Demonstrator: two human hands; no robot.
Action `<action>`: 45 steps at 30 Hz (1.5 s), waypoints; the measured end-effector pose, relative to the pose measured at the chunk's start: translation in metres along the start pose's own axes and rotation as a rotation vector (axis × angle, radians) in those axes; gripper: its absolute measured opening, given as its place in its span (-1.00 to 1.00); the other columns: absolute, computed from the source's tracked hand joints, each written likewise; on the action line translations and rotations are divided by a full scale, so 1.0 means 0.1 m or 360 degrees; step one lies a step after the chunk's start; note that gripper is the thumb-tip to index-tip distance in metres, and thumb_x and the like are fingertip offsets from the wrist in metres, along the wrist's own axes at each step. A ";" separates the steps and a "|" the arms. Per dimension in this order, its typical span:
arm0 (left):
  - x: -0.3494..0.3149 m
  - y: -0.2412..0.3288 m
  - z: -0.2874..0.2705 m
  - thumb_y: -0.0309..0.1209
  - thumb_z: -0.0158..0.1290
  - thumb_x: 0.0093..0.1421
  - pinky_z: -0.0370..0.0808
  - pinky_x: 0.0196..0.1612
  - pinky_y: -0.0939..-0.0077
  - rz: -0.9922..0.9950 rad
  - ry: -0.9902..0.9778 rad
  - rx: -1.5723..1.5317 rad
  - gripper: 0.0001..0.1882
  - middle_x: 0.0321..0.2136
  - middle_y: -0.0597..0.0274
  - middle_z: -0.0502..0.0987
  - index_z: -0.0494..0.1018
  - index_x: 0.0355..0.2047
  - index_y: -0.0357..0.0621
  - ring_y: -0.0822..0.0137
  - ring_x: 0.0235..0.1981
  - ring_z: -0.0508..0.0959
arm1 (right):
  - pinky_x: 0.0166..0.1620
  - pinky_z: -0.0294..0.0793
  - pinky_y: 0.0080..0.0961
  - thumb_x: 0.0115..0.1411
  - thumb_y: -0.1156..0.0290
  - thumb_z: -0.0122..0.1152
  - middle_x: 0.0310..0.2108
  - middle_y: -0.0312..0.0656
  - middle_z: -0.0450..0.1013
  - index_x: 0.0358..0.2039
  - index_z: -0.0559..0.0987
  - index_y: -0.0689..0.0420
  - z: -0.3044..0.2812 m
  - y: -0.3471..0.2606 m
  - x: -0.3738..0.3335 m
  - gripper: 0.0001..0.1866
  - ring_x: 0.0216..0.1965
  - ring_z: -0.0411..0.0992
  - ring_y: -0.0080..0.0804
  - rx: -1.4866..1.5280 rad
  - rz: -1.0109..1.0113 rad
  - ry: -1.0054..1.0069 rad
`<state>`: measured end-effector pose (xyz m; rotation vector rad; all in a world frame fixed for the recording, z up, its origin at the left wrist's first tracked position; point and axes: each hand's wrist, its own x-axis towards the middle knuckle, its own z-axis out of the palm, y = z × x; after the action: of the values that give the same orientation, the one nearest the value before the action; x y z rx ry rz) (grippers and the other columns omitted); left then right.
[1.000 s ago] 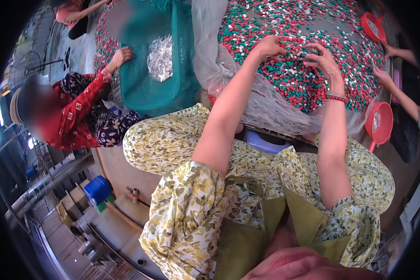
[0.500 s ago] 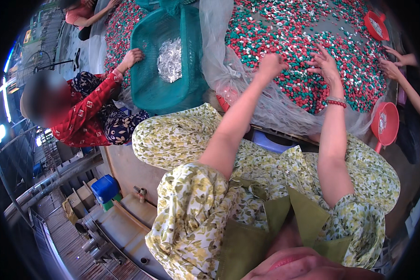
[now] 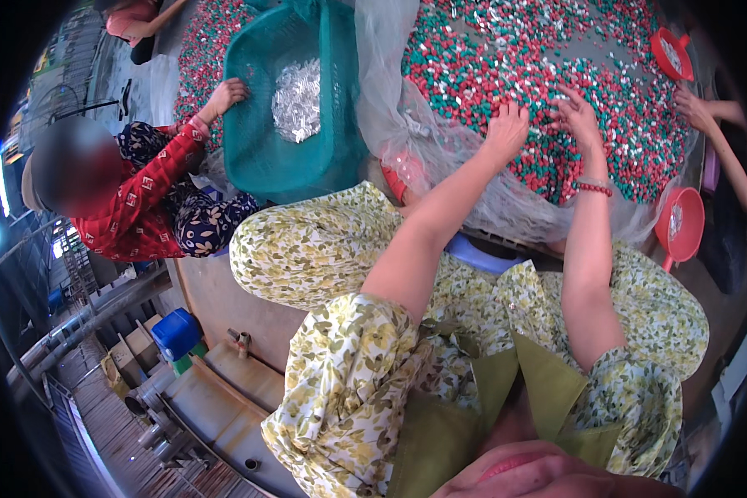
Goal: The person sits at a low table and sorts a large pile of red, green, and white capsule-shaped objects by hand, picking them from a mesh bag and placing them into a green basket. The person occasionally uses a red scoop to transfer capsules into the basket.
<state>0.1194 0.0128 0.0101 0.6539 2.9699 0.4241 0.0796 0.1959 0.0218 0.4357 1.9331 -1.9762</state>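
Note:
A broad heap of small red, green and white pieces (image 3: 473, 79) is spread in front of me. My left hand (image 3: 508, 129) rests over the near part of the heap, its fingers apart and pointing away from me. A short way to its right is my right hand (image 3: 579, 120), a beaded bracelet on its wrist. Its fingers are spread and bent, the tips at the pieces. I see nothing held in either hand, though single pieces under the fingertips are too small to make out.
Clear plastic sheeting (image 3: 427, 129) edges the heap. At left stands a green basket (image 3: 249, 166) with silvery-white pieces (image 3: 297, 100); a person in a red sleeve (image 3: 153, 187) touches its rim. Red scoops (image 3: 683, 236) lie on the right, near another person's hands (image 3: 695, 108).
My left hand has moved right, toward my right hand, and its curled fingers have straightened. My right hand has stayed nearly in place, its fingers lower. The other people's hands have shifted slightly.

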 end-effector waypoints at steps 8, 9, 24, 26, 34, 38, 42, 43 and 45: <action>0.25 -0.24 0.09 -0.48 0.08 -0.02 0.51 -0.32 0.17 -0.0269 -0.0079 -0.0296 -0.69 -0.33 -0.13 0.43 0.30 -0.27 -0.33 -0.08 -0.34 0.52 | -0.38 0.52 -0.65 0.18 0.40 0.03 -0.19 -0.16 0.46 0.08 0.37 0.12 0.08 -0.11 0.03 -0.58 -0.36 0.44 -0.55 0.0021 0.0021 -0.0067; 0.25 -0.35 0.04 -0.45 0.05 0.02 0.46 -0.26 0.07 -0.0372 0.0038 -0.0518 -0.72 -0.37 -0.16 0.47 0.32 -0.29 -0.34 -0.12 -0.32 0.51 | -0.39 0.51 -0.66 0.19 0.40 0.02 -0.21 -0.17 0.46 0.07 0.38 0.11 0.05 -0.10 0.03 -0.60 -0.36 0.44 -0.57 0.0047 0.0021 -0.0060; 1.08 -0.71 -0.22 -0.42 0.00 0.07 0.55 -0.33 0.34 -0.0120 -0.0513 0.0400 -0.86 -0.38 0.17 0.58 0.55 -0.41 -0.11 0.24 -0.31 0.60 | -0.03 0.40 -0.28 0.07 0.47 -0.02 -0.17 -0.08 0.48 -0.01 0.43 0.08 0.37 0.24 0.01 -0.59 -0.10 0.44 -0.15 -0.1299 -0.0044 0.0130; 1.03 -0.63 -0.19 -0.42 0.01 0.05 0.55 -0.33 0.35 -0.0103 -0.0515 0.0429 -0.86 -0.39 0.19 0.58 0.54 -0.40 -0.11 0.23 -0.32 0.60 | -0.02 0.39 -0.23 0.06 0.43 0.04 -0.14 -0.04 0.46 0.06 0.38 0.05 0.44 0.15 -0.05 -0.53 -0.07 0.41 -0.13 -0.1375 0.0047 0.0002; 0.56 -1.17 -0.58 -0.25 0.14 -0.05 0.51 -0.35 0.11 -0.0527 -0.0124 -0.0179 -0.74 -0.45 -0.07 0.55 0.52 -0.51 -0.21 -0.03 -0.41 0.58 | -0.09 0.41 -0.44 0.06 0.35 0.10 -0.13 -0.02 0.46 0.05 0.39 0.19 0.20 0.05 0.04 -0.50 -0.15 0.45 -0.33 -0.1124 -0.0192 -0.0449; 0.24 -1.59 -1.49 -0.37 0.06 0.10 0.55 -0.43 0.33 -0.0809 0.0438 -0.2327 -0.76 -0.48 0.13 0.55 0.46 -0.22 -0.18 0.23 -0.51 0.58 | -0.12 0.40 -0.43 0.09 0.38 0.06 -0.17 -0.01 0.48 0.04 0.41 0.17 -0.24 0.06 0.23 -0.54 -0.19 0.46 -0.34 -0.0937 -0.0165 -0.0196; -0.42 -2.30 -1.57 -0.28 0.03 0.18 0.53 -0.37 0.48 0.0016 0.1505 -0.3695 -0.66 -0.39 0.29 0.53 0.37 -0.06 -0.09 0.35 -0.39 0.55 | -0.09 0.38 -0.44 0.10 0.37 0.06 -0.17 0.00 0.48 0.04 0.40 0.18 -0.17 -0.04 0.38 -0.54 -0.17 0.45 -0.33 -0.1044 -0.0236 -0.0227; -0.46 -2.34 -1.52 -0.27 0.04 0.18 0.53 -0.37 0.50 0.0229 0.1570 -0.3925 -0.65 -0.38 0.29 0.53 0.37 -0.05 -0.09 0.35 -0.37 0.54 | -0.09 0.38 -0.44 0.10 0.37 0.06 -0.17 0.00 0.48 0.04 0.40 0.19 -0.14 -0.09 0.37 -0.54 -0.17 0.45 -0.33 -0.1097 -0.0231 -0.0234; -0.47 -2.31 -1.43 -0.25 0.05 0.17 0.52 -0.37 0.52 0.0683 0.1601 -0.4368 -0.64 -0.35 0.30 0.53 0.37 -0.05 -0.08 0.35 -0.34 0.53 | -0.08 0.38 -0.44 0.10 0.36 0.06 -0.17 0.00 0.48 0.04 0.41 0.20 -0.10 -0.21 0.32 -0.54 -0.17 0.45 -0.33 -0.1197 -0.0214 -0.0235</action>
<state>0.0504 -0.2447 0.0829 0.2782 -0.1947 3.4210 0.0420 0.2057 0.0259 -0.0430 2.4442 -1.1530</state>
